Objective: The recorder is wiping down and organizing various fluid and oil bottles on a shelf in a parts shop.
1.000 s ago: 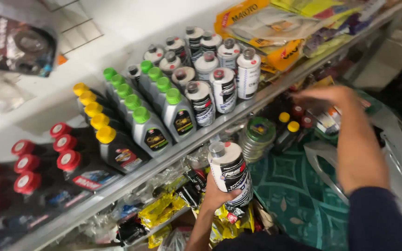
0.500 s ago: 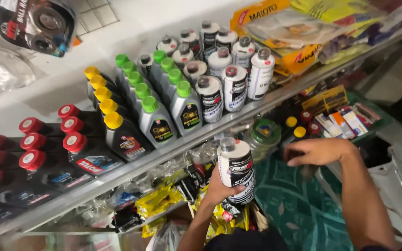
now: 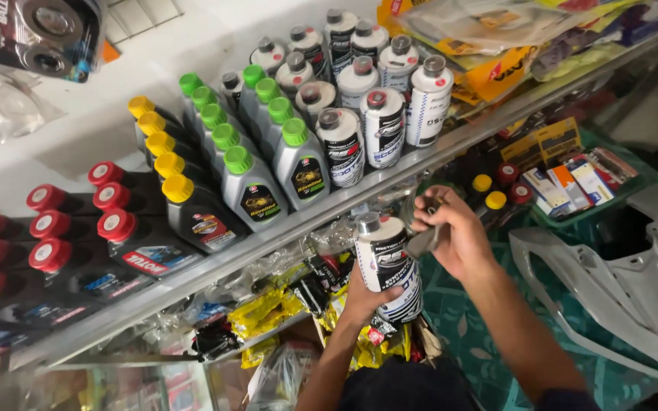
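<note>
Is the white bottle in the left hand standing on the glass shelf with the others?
No: the left hand holds the white bottle up in front of the glass shelf, below its edge, while the right hand grips a small grey object beside its cap.

1. Yellow-capped bottles (image 3: 163, 144): five stand on the glass shelf (image 3: 451, 152).
2. Green-capped bottles (image 3: 257, 144): seven.
3. Red-capped bottles (image 3: 78, 221): at least eight; the frame's left edge cuts off the group.
4. White bottles (image 3: 359, 84) on the shelf: about eleven.
5. One more white bottle is held (image 3: 387, 266).
6. Hands: two, left hand (image 3: 367, 297) and right hand (image 3: 451, 236).
</note>
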